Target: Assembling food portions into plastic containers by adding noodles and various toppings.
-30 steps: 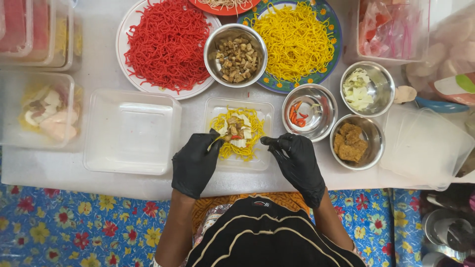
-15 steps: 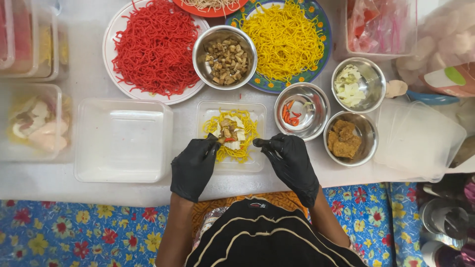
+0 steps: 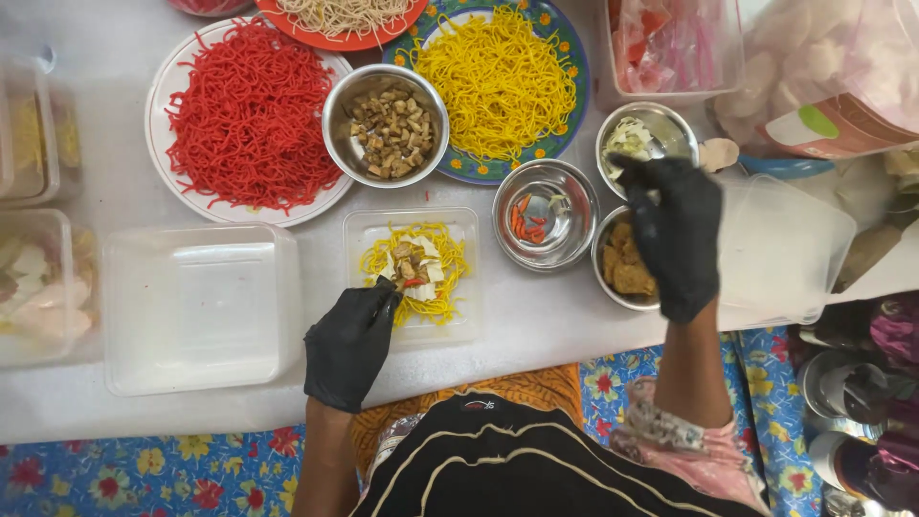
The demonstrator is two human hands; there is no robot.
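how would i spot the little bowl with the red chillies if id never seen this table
Start at the big blue-rimmed plate of yellow noodles at the top. Just below its lower right edge sits a small steel bowl, between the clear tray of noodles and the gloved right hand. It alone is nearly empty, holding a few red chilli pieces.

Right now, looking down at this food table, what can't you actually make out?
- Head view: whether the right hand holds anything; its own back hides the fingertips.
- Part of the brown pieces' bowl, covered by that hand.
- Top plates, cut off by the frame edge.
- Left tubs, cut by the edge, contents blurred behind plastic.
- Left hand fingertips touch the noodle box; grip unclear.
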